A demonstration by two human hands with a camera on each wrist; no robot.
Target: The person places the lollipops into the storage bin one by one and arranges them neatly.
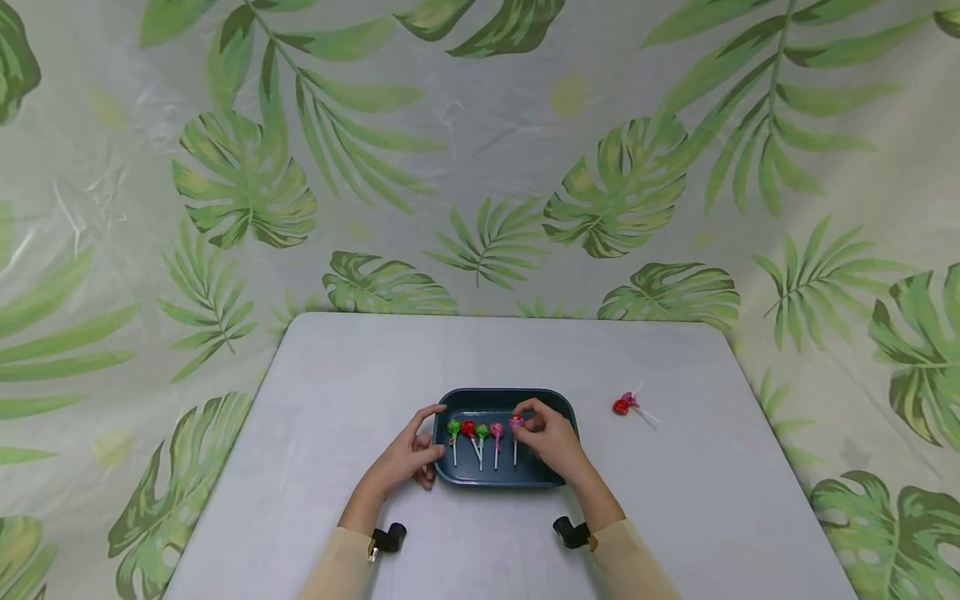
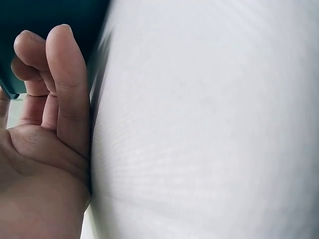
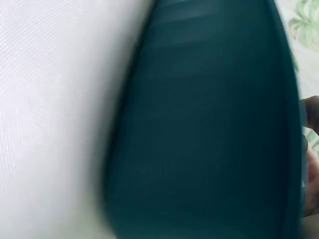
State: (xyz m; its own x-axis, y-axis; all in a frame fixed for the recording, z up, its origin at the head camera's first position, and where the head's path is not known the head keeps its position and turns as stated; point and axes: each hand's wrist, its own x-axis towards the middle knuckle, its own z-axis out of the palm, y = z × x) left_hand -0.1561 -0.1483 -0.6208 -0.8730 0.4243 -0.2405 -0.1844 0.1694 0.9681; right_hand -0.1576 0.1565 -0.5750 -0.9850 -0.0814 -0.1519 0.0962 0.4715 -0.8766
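So we've got the held lollipop (image 1: pixel 516 423) with its candy end away from us and its stick pointing straight back toward the person, long axis running near-far. It's in the right half of the dark tray (image 1: pixel 472 406), right of a row of four lollipops (image 1: pixel 482 431) whose sticks point roughly the same way. The right hand (image 1: pixel 549 435) pinches it by the candy end, coming in over the tray's right side, wrist bent inward. The left hand (image 1: pixel 405 457) is at the tray's left edge, well apart from the held lollipop, thumb and index spread along the rim; honestly, we can't tell if it's gripping or just touching.
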